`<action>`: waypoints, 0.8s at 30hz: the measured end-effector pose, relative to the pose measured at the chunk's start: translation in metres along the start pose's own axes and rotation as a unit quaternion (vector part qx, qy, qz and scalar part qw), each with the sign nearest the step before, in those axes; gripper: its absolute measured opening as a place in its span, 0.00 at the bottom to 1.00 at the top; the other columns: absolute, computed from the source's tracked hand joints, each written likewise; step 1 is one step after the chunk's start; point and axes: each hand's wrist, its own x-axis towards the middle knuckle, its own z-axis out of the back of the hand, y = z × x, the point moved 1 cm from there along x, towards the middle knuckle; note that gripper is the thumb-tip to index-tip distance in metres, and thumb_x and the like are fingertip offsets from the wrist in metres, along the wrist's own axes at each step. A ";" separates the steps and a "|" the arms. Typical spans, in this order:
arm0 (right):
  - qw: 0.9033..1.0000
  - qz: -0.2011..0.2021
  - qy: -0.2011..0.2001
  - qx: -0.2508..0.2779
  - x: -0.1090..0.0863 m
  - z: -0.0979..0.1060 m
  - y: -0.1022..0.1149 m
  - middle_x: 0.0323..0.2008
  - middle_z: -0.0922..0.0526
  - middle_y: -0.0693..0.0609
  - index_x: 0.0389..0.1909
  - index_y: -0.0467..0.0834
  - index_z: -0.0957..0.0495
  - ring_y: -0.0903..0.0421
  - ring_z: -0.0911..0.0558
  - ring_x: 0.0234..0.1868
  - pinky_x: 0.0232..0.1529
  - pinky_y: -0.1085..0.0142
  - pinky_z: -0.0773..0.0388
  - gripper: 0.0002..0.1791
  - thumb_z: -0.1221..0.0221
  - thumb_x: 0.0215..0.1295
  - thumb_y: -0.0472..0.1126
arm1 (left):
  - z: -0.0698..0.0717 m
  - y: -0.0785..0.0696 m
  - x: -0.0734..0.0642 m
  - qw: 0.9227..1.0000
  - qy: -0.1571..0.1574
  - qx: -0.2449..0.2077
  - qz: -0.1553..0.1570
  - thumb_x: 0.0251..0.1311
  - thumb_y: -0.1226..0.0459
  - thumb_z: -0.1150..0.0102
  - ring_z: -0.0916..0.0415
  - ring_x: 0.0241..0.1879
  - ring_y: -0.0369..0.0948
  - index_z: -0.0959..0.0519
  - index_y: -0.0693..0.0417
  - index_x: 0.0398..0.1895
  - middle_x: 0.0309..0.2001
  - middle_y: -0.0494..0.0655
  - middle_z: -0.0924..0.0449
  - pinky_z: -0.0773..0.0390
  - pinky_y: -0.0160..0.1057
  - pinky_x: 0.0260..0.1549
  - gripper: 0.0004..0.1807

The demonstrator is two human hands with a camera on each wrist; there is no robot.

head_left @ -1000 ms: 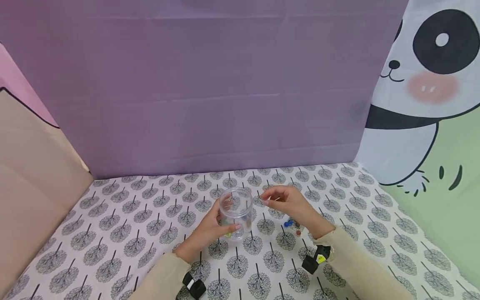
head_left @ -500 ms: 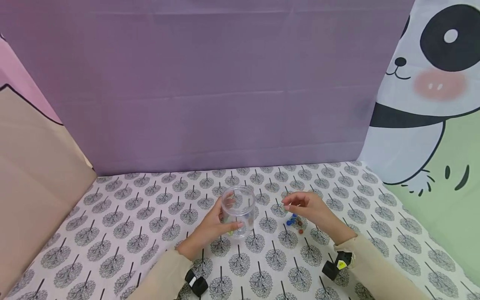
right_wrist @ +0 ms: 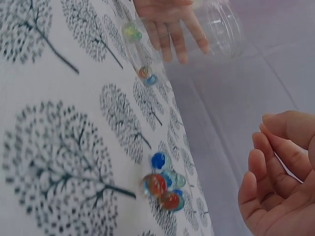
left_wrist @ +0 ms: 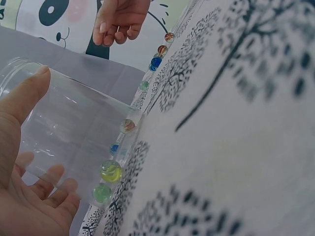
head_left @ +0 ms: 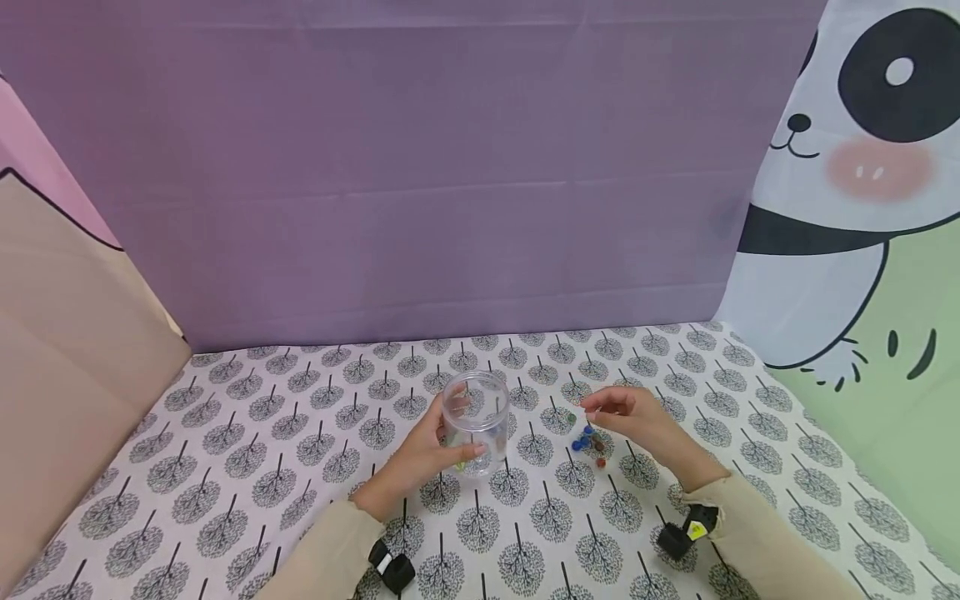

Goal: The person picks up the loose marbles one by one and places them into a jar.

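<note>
My left hand (head_left: 422, 454) grips a clear plastic jar (head_left: 491, 421) standing open-topped on the cloth, thumb on the near side and fingers behind. Several glass marbles lie at the jar's bottom, among them a yellow-swirled marble (left_wrist: 111, 171), a green marble (left_wrist: 102, 192) and an orange-swirled marble (left_wrist: 127, 126). To the right of the jar, my right hand (head_left: 633, 418) hovers over the table with loosely curled fingers, nothing visible between them. Close below it is a cluster of loose marbles: a dark blue marble (right_wrist: 158, 160), an orange-red marble (right_wrist: 156, 185) and several more.
A white tablecloth (head_left: 300, 517) with grey tree prints covers the table. Behind it hangs a purple cloth backdrop (head_left: 450, 183). A panda-printed sheet (head_left: 810, 292) hangs at the right, and a beige panel (head_left: 75, 350) stands at the left.
My right hand has moved right, from beside the jar to over the loose marbles. A green marble now shows near its fingertips. My left hand keeps its grip on the jar.
</note>
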 end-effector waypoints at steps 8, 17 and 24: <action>1.000 -0.013 -0.002 0.021 -0.002 0.007 -0.007 0.45 0.20 0.36 0.49 0.32 0.24 0.42 0.22 0.44 0.48 0.56 0.24 0.18 0.40 0.62 0.38 | 0.000 0.000 0.000 1.000 0.002 -0.006 -0.002 0.46 0.64 0.28 0.36 0.62 0.53 0.49 0.40 0.72 0.68 0.54 0.41 0.40 0.60 0.61 0.52; 0.999 -0.029 0.008 -0.021 -0.006 0.008 -0.016 0.40 0.18 0.43 0.45 0.34 0.22 0.52 0.21 0.39 0.43 0.66 0.24 0.15 0.38 0.59 0.38 | 0.001 0.000 -0.001 1.000 0.003 -0.003 -0.004 0.46 0.63 0.29 0.36 0.62 0.54 0.50 0.42 0.73 0.68 0.56 0.42 0.38 0.61 0.60 0.52; 0.998 -0.028 0.049 -0.011 -0.008 0.011 -0.026 0.39 0.18 0.42 0.44 0.33 0.22 0.53 0.21 0.37 0.45 0.64 0.24 0.14 0.39 0.60 0.37 | 0.000 0.000 0.000 1.000 0.001 0.005 -0.004 0.46 0.64 0.29 0.35 0.61 0.54 0.50 0.42 0.73 0.68 0.54 0.41 0.35 0.60 0.58 0.53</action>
